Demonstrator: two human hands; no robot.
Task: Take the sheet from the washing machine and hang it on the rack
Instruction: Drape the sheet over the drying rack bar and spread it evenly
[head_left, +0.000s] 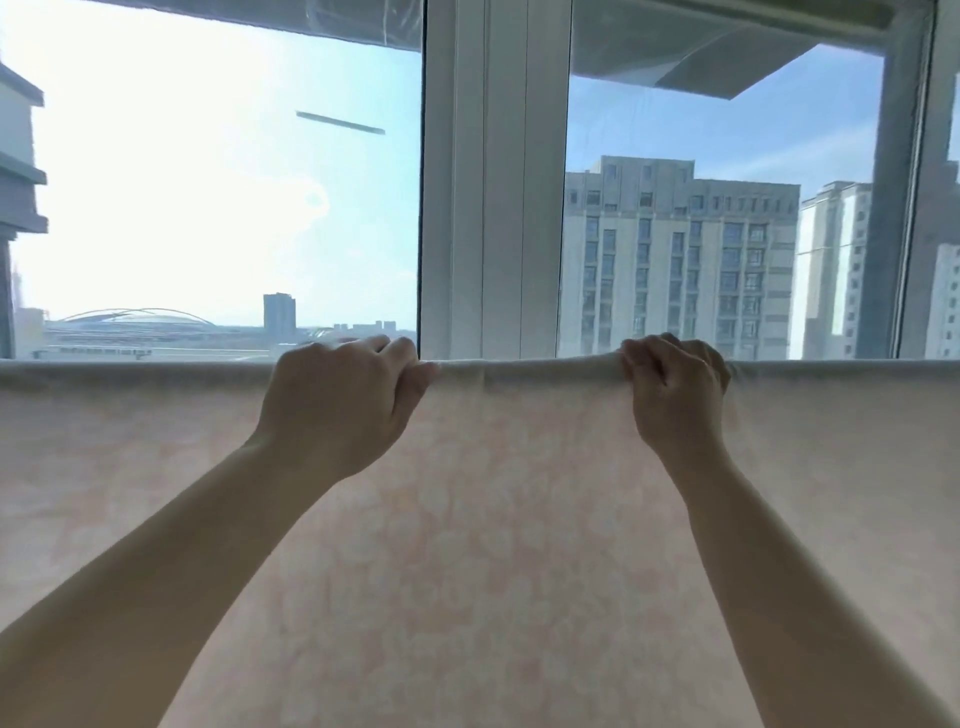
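Item: pale pink sheet (519, 519), hanging at a window, 2 hands gripping its top fold.

The sheet is hanging flat across the full width, its top fold running level below the window frame (488, 208); whatever is carrying the fold is hidden under the cloth. The left hand (343, 400) is curling its fingers over the fold. The right hand (675, 389) is pinching the fold, fingers bent. Apartment blocks (680, 260) are showing through the glass.
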